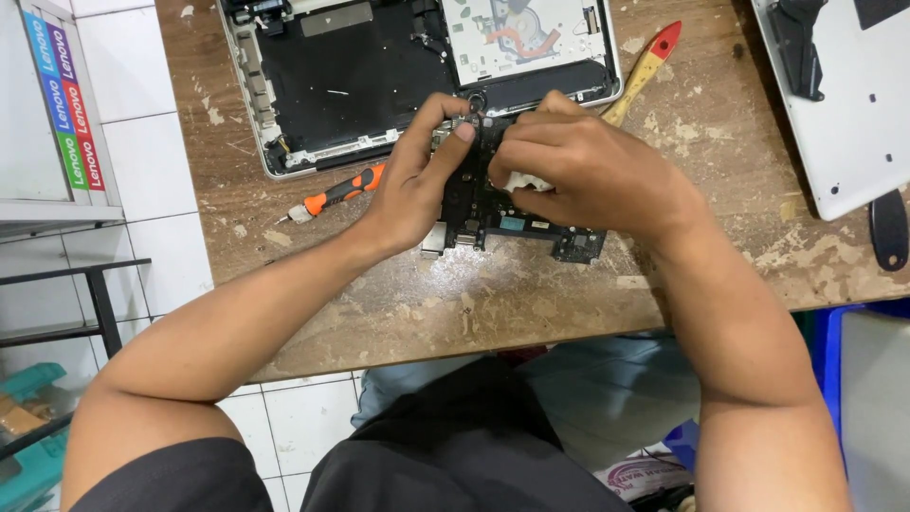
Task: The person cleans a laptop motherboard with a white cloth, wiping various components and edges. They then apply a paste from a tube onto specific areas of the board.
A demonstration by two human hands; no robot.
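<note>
Step in hand looked like cleaning the laptop logic board (493, 213). The board lay on the worn wooden table (474, 303), just in front of the opened laptop chassis (351, 85). Left hand (417, 185) clamped the board's upper left edge, thumb on top. Right hand (588, 175) sat over the board's right half, fingers pinched shut on a small white wad (524, 180). Orange-handled screwdriver (341, 194) lay left of the board; red-tipped brush (645, 66) lay beyond it to the right. Next move likely needs steady left-hand bracing and light wiping pressure.
</note>
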